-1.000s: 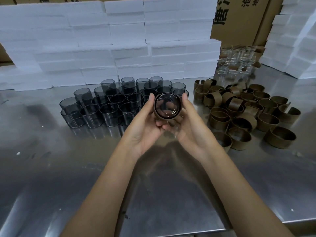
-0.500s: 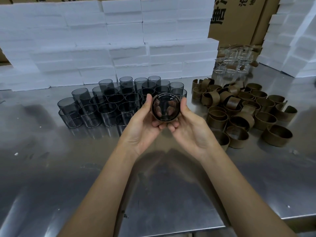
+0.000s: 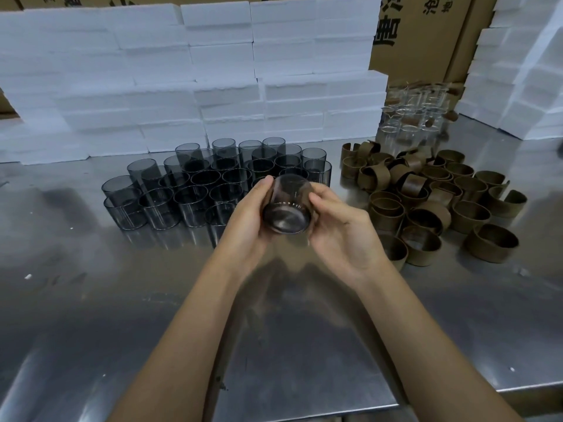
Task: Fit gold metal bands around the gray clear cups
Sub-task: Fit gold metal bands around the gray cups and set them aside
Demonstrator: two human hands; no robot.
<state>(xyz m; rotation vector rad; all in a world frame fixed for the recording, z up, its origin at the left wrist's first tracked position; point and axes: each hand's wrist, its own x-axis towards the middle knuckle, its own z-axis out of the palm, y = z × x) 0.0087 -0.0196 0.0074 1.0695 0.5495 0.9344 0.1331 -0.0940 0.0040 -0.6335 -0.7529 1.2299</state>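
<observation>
Between both hands I hold one gray clear cup (image 3: 288, 207), tilted so its base faces me, with a gold band showing around its wall. My left hand (image 3: 247, 217) grips its left side and my right hand (image 3: 341, 226) grips its right side, above the steel table (image 3: 122, 300). A cluster of several bare gray cups (image 3: 195, 187) stands upright just behind and to the left of my hands. A heap of loose gold metal bands (image 3: 432, 202) lies to the right of my hands.
White foam slabs (image 3: 195, 80) are stacked along the back and at the far right (image 3: 524, 71). Clear glass cups (image 3: 414, 114) stand at the back right before cardboard boxes (image 3: 420, 35). The table's front edge (image 3: 304, 411) runs below my forearms.
The cup faced me mouth-on with the band at its rim; now it is tipped over so its base faces me, and my hands sit slightly lower.
</observation>
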